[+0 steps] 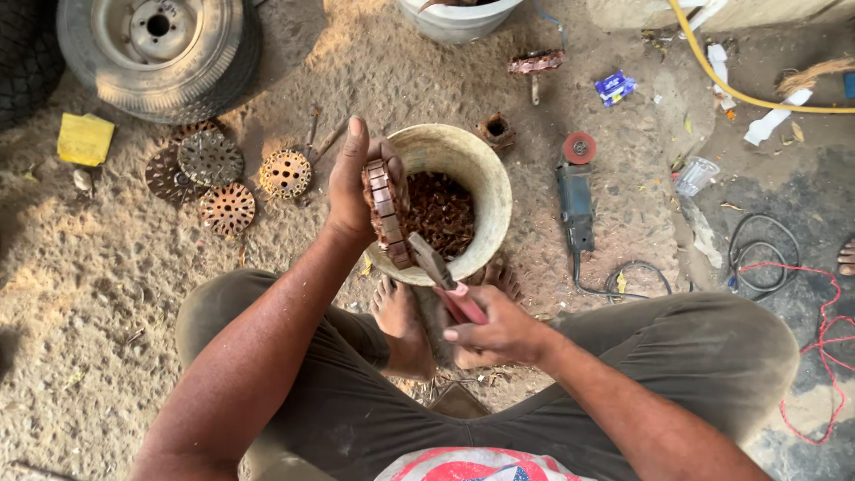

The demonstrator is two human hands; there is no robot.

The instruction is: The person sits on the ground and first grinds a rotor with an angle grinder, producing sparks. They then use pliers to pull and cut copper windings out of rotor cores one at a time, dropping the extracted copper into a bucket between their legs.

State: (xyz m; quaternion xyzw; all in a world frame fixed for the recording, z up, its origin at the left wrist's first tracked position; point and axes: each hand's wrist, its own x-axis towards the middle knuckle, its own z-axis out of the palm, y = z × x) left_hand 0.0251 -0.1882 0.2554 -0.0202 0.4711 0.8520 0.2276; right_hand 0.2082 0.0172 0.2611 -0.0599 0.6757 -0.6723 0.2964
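My left hand grips a round slotted metal core with copper windings, held on edge over a pale bucket. My right hand is closed on the red handles of pliers, whose jaws touch the lower edge of the core. The bucket stands between my bare feet and holds a heap of reddish copper scraps.
Several perforated rusty metal discs lie on the sandy ground at left, below a wheel with tyre. An angle grinder with its cable lies right of the bucket. A yellow hose, red wire and a white tub are farther off.
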